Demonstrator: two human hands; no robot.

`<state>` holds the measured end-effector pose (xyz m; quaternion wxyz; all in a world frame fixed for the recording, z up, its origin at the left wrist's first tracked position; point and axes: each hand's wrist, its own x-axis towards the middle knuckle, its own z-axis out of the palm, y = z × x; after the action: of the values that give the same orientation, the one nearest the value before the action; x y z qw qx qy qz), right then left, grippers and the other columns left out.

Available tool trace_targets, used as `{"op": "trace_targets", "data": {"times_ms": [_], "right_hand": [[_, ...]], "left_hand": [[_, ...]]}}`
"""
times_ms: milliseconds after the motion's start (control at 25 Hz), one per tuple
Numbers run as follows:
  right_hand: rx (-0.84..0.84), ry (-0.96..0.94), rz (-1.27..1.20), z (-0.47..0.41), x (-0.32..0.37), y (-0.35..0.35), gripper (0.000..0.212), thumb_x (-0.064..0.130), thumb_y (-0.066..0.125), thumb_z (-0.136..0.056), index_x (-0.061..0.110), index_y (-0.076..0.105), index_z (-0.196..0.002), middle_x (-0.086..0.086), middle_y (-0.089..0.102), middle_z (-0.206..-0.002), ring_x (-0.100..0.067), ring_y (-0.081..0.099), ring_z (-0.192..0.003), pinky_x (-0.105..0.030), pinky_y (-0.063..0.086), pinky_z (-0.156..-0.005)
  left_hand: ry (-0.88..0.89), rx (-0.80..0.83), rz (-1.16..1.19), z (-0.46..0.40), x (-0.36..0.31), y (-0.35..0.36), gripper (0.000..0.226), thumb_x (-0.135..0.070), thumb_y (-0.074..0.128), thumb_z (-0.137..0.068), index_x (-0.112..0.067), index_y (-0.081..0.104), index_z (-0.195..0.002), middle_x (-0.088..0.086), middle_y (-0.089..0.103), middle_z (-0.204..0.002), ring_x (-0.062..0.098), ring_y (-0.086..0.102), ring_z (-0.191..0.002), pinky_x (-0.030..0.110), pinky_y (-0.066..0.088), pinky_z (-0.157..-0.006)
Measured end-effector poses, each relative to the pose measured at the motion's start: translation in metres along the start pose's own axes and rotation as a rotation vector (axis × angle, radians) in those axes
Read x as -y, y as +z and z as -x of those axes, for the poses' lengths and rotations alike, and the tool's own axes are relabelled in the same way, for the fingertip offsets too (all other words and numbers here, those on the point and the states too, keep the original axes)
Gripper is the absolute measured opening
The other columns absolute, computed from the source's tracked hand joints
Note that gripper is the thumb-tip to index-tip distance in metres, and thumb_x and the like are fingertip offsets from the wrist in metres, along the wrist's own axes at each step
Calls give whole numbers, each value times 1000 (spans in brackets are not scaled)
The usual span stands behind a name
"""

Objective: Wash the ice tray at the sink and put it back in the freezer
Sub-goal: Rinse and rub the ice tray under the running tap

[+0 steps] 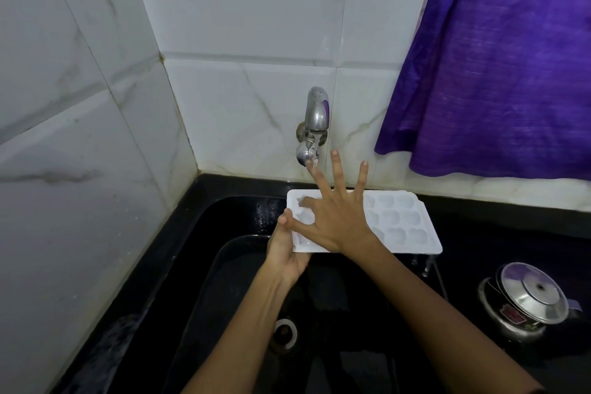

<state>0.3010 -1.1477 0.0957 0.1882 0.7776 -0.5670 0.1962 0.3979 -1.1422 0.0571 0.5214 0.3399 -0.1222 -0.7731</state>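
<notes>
left hand [284, 253] fingers clamped on the white ice tray [396, 227] end; right hand [335, 217] fingers splayed apart, rubbing its cups under the tap [315, 125].

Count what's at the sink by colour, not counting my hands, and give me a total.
White: 1, tray
Silver: 2, tap, pot lid
Purple: 1, curtain
Black: 1, sink
Total: 5

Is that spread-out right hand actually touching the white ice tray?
Touching. The head view shows the right hand lying on the ice tray, its thumb pressed into a cup near the left end.
</notes>
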Motion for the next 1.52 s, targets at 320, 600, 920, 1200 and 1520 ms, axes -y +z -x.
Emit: {"op": "trace_targets", "data": {"times_ms": [320,600,920,1200,1520], "right_hand": [[349,152,-164,0,-9,-8,55,61,9,-93,53,54,-122,7,-7,-161,-29,-27,-142,-62,-22,-105],[313,143,-182,23,-9,-19,83,69,-17,-80,53,58,-113,13,-8,-160,-21,-33,-140,-51,-22,-103],[-39,33,-64,23,3,5,71,63,6,-94,44,70,-71,-2,47,-145,-40,25,-140,-59,2,-107],[-146,47,-58,23,7,8,67,60,10,-96,42,71,-74,-3,45,-147,-37,18,-140,-63,7,-105],[143,187,-179,28,9,-12,80,68,-10,-84,49,66,-102,5,7,-161,-27,-20,-142,-52,-24,-103]], "left_hand": [[-97,50,149,9,-8,3,46,-37,36,-98,0,63,-104,19,70,-97,27,70,-85,39,51,-88],[-56,40,97,7,-10,1,52,-39,32,-98,0,50,-129,22,57,-126,30,59,-106,42,47,-93],[-38,-19,65,10,-6,-2,44,-37,35,-98,-1,59,-107,15,72,-76,22,71,-67,33,58,-62],[-37,-23,98,12,-11,3,44,-36,35,-99,0,58,-104,16,71,-78,24,71,-70,32,60,-61],[-58,14,102,11,-14,3,48,-39,36,-97,0,55,-118,20,68,-100,26,69,-83,37,56,-76]]}}
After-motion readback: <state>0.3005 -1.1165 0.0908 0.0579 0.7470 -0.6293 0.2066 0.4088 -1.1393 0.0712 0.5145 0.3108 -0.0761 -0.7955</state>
